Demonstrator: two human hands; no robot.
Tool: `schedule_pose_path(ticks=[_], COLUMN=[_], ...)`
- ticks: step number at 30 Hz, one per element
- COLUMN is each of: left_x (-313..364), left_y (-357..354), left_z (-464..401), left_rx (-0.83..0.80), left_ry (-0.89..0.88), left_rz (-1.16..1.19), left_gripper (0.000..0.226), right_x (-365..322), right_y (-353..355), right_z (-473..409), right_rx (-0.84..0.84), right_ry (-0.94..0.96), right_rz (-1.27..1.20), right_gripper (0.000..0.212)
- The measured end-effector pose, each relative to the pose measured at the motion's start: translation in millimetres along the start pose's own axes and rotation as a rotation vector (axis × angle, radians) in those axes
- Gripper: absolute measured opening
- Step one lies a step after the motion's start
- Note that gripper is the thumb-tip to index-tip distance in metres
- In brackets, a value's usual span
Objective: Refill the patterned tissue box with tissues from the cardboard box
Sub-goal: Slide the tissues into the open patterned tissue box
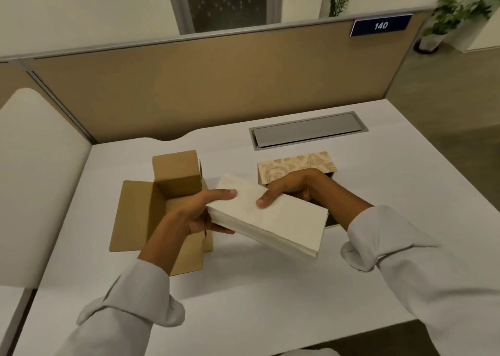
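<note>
**Tissue stack held between the two boxes**

Nearest the camera, two pale sleeves reach out over the white table [243, 296]. Beyond them the left hand [198, 212] and the right hand [292, 186] share one load: a thick stack of folded white tissues [267, 220], carried clear of the table and tilted, its near right corner lowest. The left grip is clamped on the stack's left end, thumb lying across the top and fingers curled beneath. The right grip pinches the far long edge, thumb on top, the other fingers hidden behind the stack. Holding two sides this way likely keeps the loose sheets squared and stops them fanning out.

Just behind the left hand sits the cardboard box [167, 201], flaps spread open and its visible interior bare, so the stack has probably come from there. To its right, partly hidden by the right wrist and the stack, lies the patterned tissue box [295, 165], with a dark opening showing under the wrist. The stack hangs between the two boxes, nearer the patterned one, which suggests the transfer is under way and insertion remains.

Farther back are a grey cable hatch [308, 129], a tan partition [216, 85] with a number plate [381, 25], and potted plants [446, 14].
</note>
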State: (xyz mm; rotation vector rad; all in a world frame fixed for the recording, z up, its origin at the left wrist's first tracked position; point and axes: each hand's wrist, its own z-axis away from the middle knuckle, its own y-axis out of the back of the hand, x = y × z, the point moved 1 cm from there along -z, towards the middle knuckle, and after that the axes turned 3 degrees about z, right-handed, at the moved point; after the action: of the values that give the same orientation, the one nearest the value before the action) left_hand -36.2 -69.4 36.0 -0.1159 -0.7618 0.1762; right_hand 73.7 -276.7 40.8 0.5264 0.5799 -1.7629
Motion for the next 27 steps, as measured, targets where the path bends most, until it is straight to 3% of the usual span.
schedule_pose_path(ticks=[4, 9, 12, 14, 17, 21, 27], left_x=[-17, -40, -53, -60, -66, -66, -56], left_y=[-27, -59, -81, -94, -105, -113, -126], left_z=[-17, -45, -62, -73, -89, -107, -132], left_rx=[-0.009, 0.055, 0.071, 0.086, 0.142, 0.192, 0.212], left_ry=[-0.065, -0.091, -0.092, -0.071, -0.036, 0.028, 0.112], left_rz=[0.094, 0.315, 0.398, 0.408, 0.374, 0.352, 0.329], left_gripper=[0.036, 0.031, 0.03, 0.03, 0.026, 0.025, 0.034], right_x=[58, 121, 139, 148, 162, 173, 187], right_y=[35, 63, 67, 69, 72, 81, 105], right_z=[29, 43, 34, 24, 8, -1, -17], right_rx=[0.102, 0.347, 0.434, 0.517, 0.6, 0.624, 0.644], right_ry=[0.082, 0.267, 0.324, 0.293, 0.2, 0.148, 0.082], right_rz=[-0.095, -0.524, -0.691, -0.735, -0.736, -0.784, -0.792], right_gripper=[0.094, 0.092, 0.066, 0.04, 0.042, 0.017, 0.024])
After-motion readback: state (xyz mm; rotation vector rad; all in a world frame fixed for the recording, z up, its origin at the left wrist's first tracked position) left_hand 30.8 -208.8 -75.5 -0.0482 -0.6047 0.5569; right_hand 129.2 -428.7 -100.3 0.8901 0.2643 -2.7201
